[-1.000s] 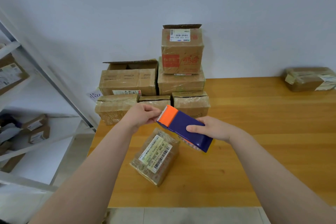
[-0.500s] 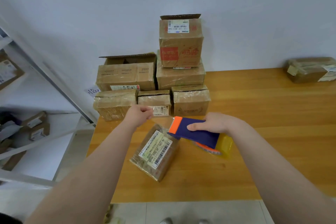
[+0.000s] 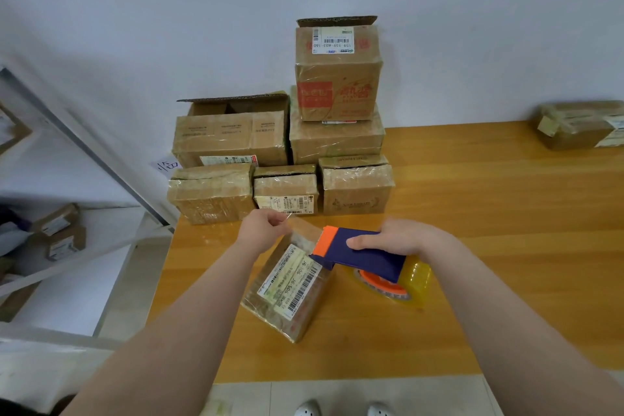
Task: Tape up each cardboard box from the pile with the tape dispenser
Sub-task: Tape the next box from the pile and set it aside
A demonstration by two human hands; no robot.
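From the head view, the small box (image 3: pixel 290 287) being sealed lies skewed on the worktop (image 3: pixel 506 246) at centre frame, label upward and already glossy with wrapping. The pile of boxes (image 3: pixel 287 162) stands just behind it against the wall. The left hand (image 3: pixel 265 230), just above the box's far end, pinches the free end of a strip of clear tape (image 3: pixel 300 235) between thumb and fingertips. The right hand (image 3: pixel 401 238), right of centre, is curled over the blue body of the tape dispenser (image 3: pixel 358 252), whose orange mouth hangs just over the box's upper right corner. The yellowish roll (image 3: pixel 398 284) shows beneath it.

The drawn strip is short and slack-looking (it is nearly invisible against the box), so it could fold and stick to itself before it touches down. Neither hand is steadying the box, so a pull on the dispenser may drag or tip it. Since the box sits at an angle to the pull, the tape could also land crooked or cover the barcode. The left fingertips are near the cutter, and a sudden jerk could nick them.

One wrapped parcel (image 3: pixel 574 125) sits apart at the upper right edge of the frame.
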